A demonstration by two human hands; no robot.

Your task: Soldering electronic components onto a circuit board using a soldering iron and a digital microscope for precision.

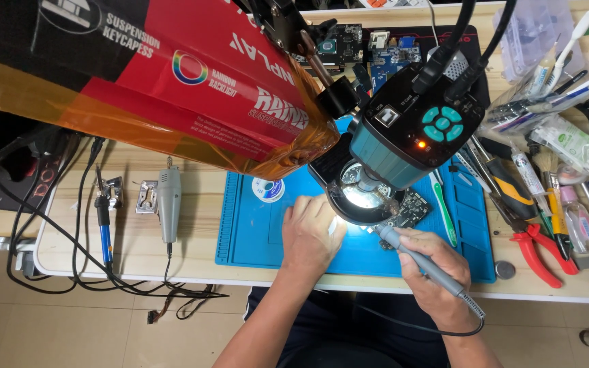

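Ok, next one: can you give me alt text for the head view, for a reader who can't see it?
Seen from above, a person's right hand holds a grey pen-shaped tool to a small circuit board under a lit microscope camera, while the left hand rests on the blue work mat. Red-handled pliers and other tools lie to the right.

- The single view comes from a camera worn on the person's head, looking steeply down from above.
- It faces away from the person's body, across the pale wooden workbench (192, 204) toward its far edge at the top of the frame.
- It sits close: the left hand (311, 232) and right hand (431, 262) fill the lower middle, forearms entering from the bottom edge.
- The teal-and-black microscope camera head (410, 133) and a red-and-black cardboard box (158, 75) loom nearest the lens, covering part of the blue silicone work mat (253, 232).
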